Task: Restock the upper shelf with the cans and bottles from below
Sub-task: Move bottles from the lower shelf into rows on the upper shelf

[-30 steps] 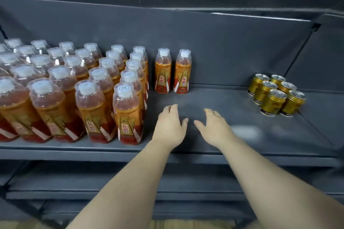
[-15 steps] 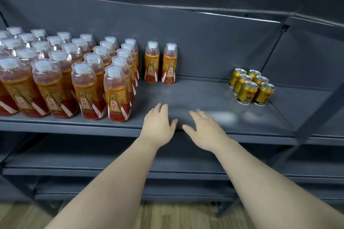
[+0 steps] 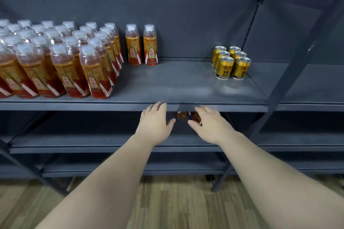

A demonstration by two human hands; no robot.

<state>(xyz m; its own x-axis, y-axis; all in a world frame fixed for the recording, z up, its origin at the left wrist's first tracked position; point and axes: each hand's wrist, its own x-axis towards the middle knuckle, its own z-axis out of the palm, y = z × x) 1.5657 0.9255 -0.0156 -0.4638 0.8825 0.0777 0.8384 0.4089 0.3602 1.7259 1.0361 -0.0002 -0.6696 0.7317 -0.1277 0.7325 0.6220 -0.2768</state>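
Head view: reaching low, nothing held

The upper shelf holds a block of orange bottles at left and six gold cans at right. Just beneath its front edge, the left hand and right hand, fingers loose and empty, flank two half-hidden lower bottles.

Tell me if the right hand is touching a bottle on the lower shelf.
Cannot tell: the head view shows the right hand overlapping a lower-shelf bottle, but hides any contact.
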